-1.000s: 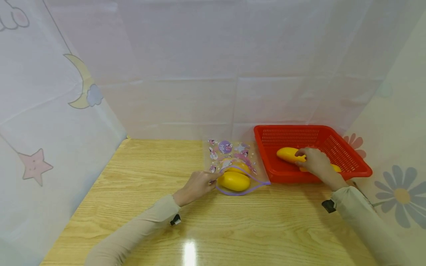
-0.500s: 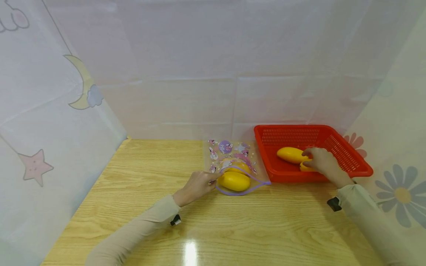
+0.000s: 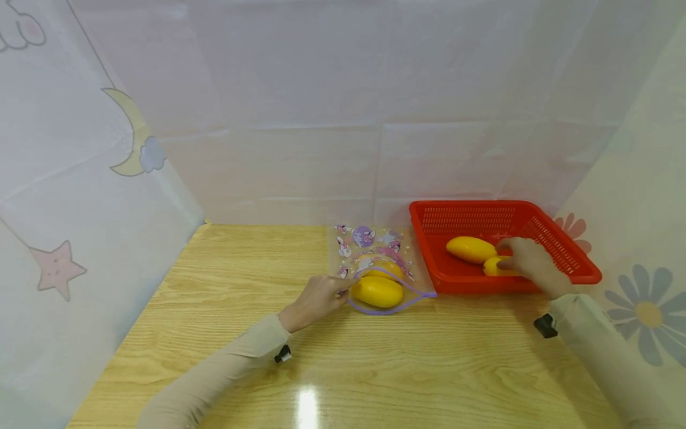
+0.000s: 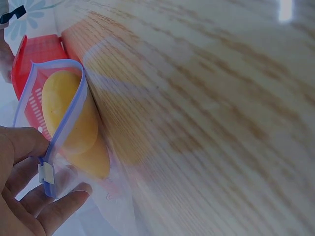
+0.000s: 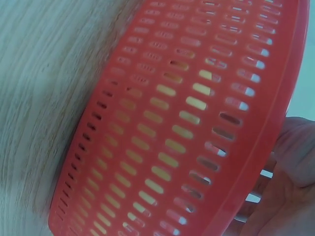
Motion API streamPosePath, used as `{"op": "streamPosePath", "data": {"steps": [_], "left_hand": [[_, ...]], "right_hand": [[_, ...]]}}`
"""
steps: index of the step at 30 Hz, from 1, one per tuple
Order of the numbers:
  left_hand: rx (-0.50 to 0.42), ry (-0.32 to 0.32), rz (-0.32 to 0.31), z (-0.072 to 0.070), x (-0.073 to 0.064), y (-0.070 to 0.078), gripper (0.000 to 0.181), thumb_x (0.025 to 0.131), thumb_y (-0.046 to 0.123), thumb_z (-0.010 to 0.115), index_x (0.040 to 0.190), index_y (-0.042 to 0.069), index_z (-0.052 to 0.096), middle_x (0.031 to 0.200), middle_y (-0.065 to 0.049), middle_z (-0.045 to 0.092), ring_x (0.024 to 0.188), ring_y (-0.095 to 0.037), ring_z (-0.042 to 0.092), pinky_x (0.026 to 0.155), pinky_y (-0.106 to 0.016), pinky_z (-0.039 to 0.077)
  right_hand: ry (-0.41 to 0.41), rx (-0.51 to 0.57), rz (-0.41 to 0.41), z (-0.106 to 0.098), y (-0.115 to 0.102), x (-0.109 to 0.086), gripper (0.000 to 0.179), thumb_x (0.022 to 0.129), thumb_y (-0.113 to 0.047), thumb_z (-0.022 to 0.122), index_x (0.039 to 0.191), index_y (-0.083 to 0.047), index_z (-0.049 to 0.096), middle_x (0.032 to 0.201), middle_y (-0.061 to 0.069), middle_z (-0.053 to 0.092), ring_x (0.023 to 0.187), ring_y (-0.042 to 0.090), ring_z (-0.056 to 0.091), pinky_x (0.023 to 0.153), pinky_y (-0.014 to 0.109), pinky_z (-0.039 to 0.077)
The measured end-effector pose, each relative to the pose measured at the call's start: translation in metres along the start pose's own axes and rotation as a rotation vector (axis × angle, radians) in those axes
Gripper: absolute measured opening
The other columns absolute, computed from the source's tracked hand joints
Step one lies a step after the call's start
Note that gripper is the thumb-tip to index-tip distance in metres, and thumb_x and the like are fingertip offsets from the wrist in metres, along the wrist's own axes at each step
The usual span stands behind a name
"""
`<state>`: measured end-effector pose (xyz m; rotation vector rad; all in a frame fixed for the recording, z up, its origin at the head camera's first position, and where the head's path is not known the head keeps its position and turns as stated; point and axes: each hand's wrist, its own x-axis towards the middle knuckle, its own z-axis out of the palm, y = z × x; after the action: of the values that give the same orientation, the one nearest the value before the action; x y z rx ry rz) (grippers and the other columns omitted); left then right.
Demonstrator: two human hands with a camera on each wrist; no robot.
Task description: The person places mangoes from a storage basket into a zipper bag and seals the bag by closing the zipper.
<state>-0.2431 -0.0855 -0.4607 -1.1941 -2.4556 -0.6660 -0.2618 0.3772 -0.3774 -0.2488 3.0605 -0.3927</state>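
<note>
My left hand (image 3: pixel 320 301) pinches the purple zip edge of a clear, printed zip bag (image 3: pixel 345 247), beside its white slider (image 4: pixel 46 173) in the left wrist view. Two yellow mangoes lie in the bag; the front mango (image 3: pixel 379 292) shows at the spread mouth. Over the front right of a red basket (image 3: pixel 482 286) is my right hand (image 3: pixel 530 262), thumb and fingers apart at a mango (image 3: pixel 493 266) that it partly covers. Another mango (image 3: pixel 470 249) lies just behind. In the right wrist view the basket's slotted wall hides most of my right fingers.
The basket stands at the back right of the wooden table (image 3: pixel 343 375), close to the bag's right side. Pale printed sheets (image 3: pixel 300 119) rise behind the table and at both sides. The basket's raised rim lies under my right wrist.
My right hand has shifted to the right inside the basket, from the rear mango to the front one, whose left end now shows. My left hand and the bag stay in place.
</note>
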Motion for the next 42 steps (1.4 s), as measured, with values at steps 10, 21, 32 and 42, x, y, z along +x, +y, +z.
{"op": "streamPosePath", "data": {"steps": [10,21,32,42], "left_hand": [[-0.001,-0.015,0.002,-0.001,-0.001,0.0,0.038,0.085,-0.002,0.069,0.121,0.006,0.071,0.064,0.005,0.062,0.045,0.002,0.019,0.04,-0.012,0.018],[0.016,-0.014,0.007,0.001,0.0,-0.001,0.038,0.084,-0.002,0.069,0.121,0.007,0.071,0.063,0.005,0.062,0.045,0.002,0.018,0.04,-0.012,0.018],[-0.003,-0.012,0.006,-0.001,0.0,-0.001,0.036,0.084,-0.002,0.07,0.12,0.006,0.071,0.061,0.005,0.06,0.043,0.003,0.018,0.039,-0.011,0.019],[-0.009,-0.026,-0.001,-0.001,0.001,0.001,0.037,0.084,-0.001,0.07,0.121,0.006,0.071,0.064,0.004,0.063,0.044,0.003,0.02,0.04,-0.012,0.018]], "right_hand": [[-0.034,0.055,0.023,-0.004,0.01,-0.003,0.045,0.081,-0.01,0.078,0.117,0.012,0.062,0.115,0.035,0.06,0.099,0.05,0.055,0.086,0.065,0.044],[-0.078,0.088,-0.019,-0.01,0.023,-0.006,0.053,0.08,-0.015,0.081,0.122,0.01,0.061,0.12,0.032,0.06,0.107,0.048,0.052,0.09,0.064,0.043],[-0.181,0.104,-0.024,-0.01,0.044,-0.007,0.046,0.085,-0.008,0.073,0.122,0.013,0.057,0.121,0.038,0.053,0.107,0.053,0.047,0.092,0.07,0.037],[-0.233,0.163,-0.013,-0.008,0.057,-0.003,0.049,0.083,-0.004,0.071,0.126,0.013,0.053,0.125,0.04,0.049,0.109,0.055,0.043,0.095,0.073,0.032]]}}
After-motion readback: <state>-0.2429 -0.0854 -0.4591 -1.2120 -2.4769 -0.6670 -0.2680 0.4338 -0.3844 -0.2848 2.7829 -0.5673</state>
